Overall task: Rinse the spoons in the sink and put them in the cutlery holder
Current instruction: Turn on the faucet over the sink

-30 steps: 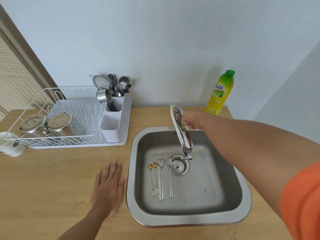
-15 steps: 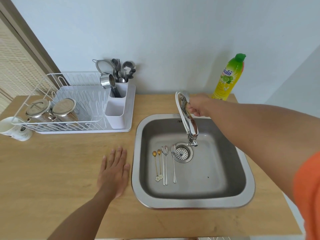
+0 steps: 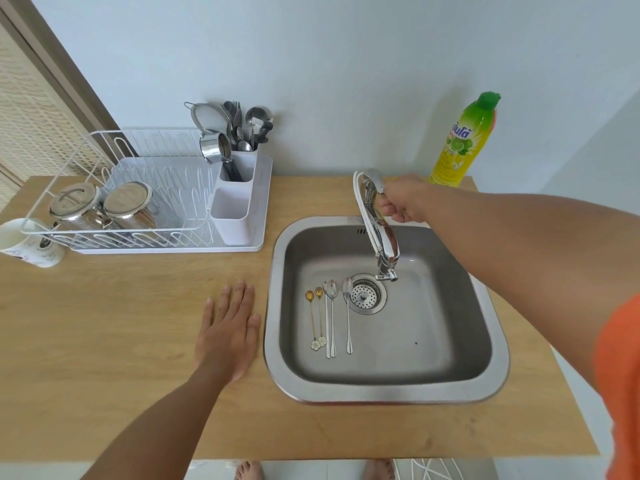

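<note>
Several spoons lie side by side on the floor of the steel sink (image 3: 388,393), left of the drain: two small gold spoons (image 3: 316,318) with flower ends and three long silver spoons (image 3: 332,320). My right hand (image 3: 401,199) is closed around the top of the chrome tap (image 3: 381,233) at the sink's back edge. No water is visible. My left hand (image 3: 228,327) rests flat, fingers apart, on the wooden counter left of the sink. The white cutlery holder (image 3: 232,206), holding several utensils in its rear part, stands at the rack's right end.
A white dish rack (image 3: 138,199) on a tray holds two metal lidded cups (image 3: 100,206) at the back left. A white mug (image 3: 24,242) stands at the counter's left edge. A yellow-green dish soap bottle (image 3: 462,140) stands behind the sink by the wall.
The view has pulled back and tilted, so everything sits lower and farther. My right hand stays on the tap and my left hand stays flat on the counter.
</note>
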The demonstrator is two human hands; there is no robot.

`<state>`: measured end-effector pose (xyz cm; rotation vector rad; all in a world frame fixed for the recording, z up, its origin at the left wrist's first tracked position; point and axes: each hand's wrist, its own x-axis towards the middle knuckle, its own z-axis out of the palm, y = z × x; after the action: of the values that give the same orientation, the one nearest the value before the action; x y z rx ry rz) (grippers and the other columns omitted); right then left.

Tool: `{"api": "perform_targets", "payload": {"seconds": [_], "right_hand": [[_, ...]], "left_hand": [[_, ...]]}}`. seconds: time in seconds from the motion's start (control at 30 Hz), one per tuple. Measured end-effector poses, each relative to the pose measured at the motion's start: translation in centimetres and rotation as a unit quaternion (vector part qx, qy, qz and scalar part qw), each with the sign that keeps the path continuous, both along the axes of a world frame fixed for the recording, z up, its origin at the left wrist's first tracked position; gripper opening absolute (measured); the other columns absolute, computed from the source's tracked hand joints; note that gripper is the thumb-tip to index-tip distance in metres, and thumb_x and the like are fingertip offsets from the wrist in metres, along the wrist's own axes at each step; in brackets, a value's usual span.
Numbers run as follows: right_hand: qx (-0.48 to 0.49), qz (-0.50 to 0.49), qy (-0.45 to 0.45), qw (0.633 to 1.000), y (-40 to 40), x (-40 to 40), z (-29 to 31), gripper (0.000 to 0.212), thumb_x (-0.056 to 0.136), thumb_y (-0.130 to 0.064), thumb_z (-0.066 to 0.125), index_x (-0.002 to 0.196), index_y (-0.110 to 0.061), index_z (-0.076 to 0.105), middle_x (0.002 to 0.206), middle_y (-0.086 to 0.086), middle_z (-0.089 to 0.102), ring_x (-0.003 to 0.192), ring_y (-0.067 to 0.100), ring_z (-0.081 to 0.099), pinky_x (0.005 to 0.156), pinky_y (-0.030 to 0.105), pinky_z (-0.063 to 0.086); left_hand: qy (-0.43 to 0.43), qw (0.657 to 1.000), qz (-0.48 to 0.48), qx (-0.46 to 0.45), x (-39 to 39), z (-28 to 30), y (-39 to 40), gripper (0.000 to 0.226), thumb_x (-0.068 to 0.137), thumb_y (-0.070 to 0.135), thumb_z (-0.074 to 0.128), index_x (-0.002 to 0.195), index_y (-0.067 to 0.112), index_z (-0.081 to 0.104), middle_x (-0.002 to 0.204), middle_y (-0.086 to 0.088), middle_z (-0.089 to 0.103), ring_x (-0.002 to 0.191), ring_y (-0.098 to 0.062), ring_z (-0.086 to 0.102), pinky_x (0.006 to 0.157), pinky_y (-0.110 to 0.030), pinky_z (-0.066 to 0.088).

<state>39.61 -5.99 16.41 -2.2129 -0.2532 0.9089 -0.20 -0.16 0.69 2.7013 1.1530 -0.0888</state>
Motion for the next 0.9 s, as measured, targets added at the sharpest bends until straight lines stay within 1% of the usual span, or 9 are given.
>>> {"api": "perform_targets", "payload": {"seconds": [0.13,0.33,0.4,0.5,0.63,0.73,0.83,0.9], "right_hand": [[0.002,-0.004,0.0,1.0,-0.02,-0.2,0.04,0.029,0.097,-0.005,0.036,0.08,-0.022,0.051,0.068,-0.001,0.051,0.053,0.011,0.046,0.052,0.021,0.034],[0.005,-0.001,0.007,1.0,-0.13,0.05,-0.53,0.03,0.103,-0.009,0.041,0.078,-0.02,0.054,0.071,-0.001,0.054,0.057,0.01,0.05,0.054,0.023,0.039],[0.007,-0.001,0.013,1.0,-0.09,0.09,-0.56,0.032,0.106,-0.014,0.043,0.076,-0.02,0.053,0.07,-0.001,0.053,0.056,0.01,0.05,0.054,0.022,0.038],[0.015,0.002,0.023,1.0,0.09,0.03,-0.44,0.036,0.109,-0.028,0.041,0.075,-0.021,0.049,0.067,-0.003,0.05,0.055,0.009,0.047,0.052,0.021,0.037],[0.016,-0.008,0.019,1.0,0.21,0.04,-0.52,0.038,0.108,-0.033,0.042,0.073,-0.02,0.049,0.067,-0.001,0.05,0.053,0.009,0.045,0.05,0.02,0.036],[0.014,-0.011,0.023,1.0,0.3,0.12,-0.67,0.038,0.109,-0.032,0.04,0.073,-0.021,0.048,0.067,-0.002,0.049,0.053,0.009,0.044,0.05,0.02,0.035],[0.015,-0.014,0.023,1.0,0.33,0.16,-0.72,0.036,0.108,-0.027,0.041,0.074,-0.021,0.049,0.067,-0.002,0.048,0.053,0.009,0.044,0.05,0.02,0.034],[0.017,-0.017,0.02,1.0,0.48,0.17,-0.7,0.034,0.107,-0.02,0.041,0.074,-0.019,0.05,0.066,0.0,0.048,0.052,0.011,0.044,0.049,0.021,0.035]], "left_hand": [[0.004,1.0,0.001,0.003,0.03,-0.16,0.1,0.066,0.102,0.05,-0.002,0.164,0.028,-0.009,0.172,0.008,-0.014,0.157,-0.014,-0.02,0.129,-0.046,-0.007],[-0.009,1.0,0.003,0.0,0.01,-0.21,0.12,0.066,0.102,0.05,-0.001,0.164,0.028,-0.005,0.173,0.008,-0.01,0.158,-0.015,-0.017,0.13,-0.046,-0.005],[-0.013,1.0,0.004,-0.002,0.01,-0.28,0.16,0.066,0.102,0.051,-0.001,0.165,0.029,-0.005,0.173,0.009,-0.009,0.158,-0.014,-0.017,0.13,-0.046,-0.005],[-0.014,1.0,0.003,-0.001,-0.04,-0.43,0.22,0.065,0.103,0.05,0.0,0.164,0.029,-0.006,0.173,0.009,-0.01,0.158,-0.014,-0.017,0.13,-0.047,-0.004],[-0.016,1.0,0.002,0.001,-0.11,-0.54,0.23,0.064,0.104,0.05,0.001,0.165,0.029,-0.006,0.173,0.009,-0.009,0.158,-0.014,-0.017,0.13,-0.047,-0.004],[-0.027,1.0,0.001,-0.003,-0.15,-0.48,0.18,0.064,0.105,0.05,0.004,0.165,0.028,-0.003,0.173,0.008,-0.007,0.159,-0.015,-0.015,0.13,-0.047,-0.003],[-0.024,1.0,0.002,-0.002,-0.12,-0.49,0.22,0.064,0.105,0.05,0.003,0.165,0.029,-0.005,0.173,0.008,-0.008,0.159,-0.015,-0.016,0.13,-0.047,-0.003],[-0.021,1.0,0.001,-0.001,-0.13,-0.55,0.24,0.064,0.105,0.05,0.002,0.164,0.029,-0.006,0.173,0.008,-0.009,0.159,-0.015,-0.017,0.13,-0.047,-0.003]]}}
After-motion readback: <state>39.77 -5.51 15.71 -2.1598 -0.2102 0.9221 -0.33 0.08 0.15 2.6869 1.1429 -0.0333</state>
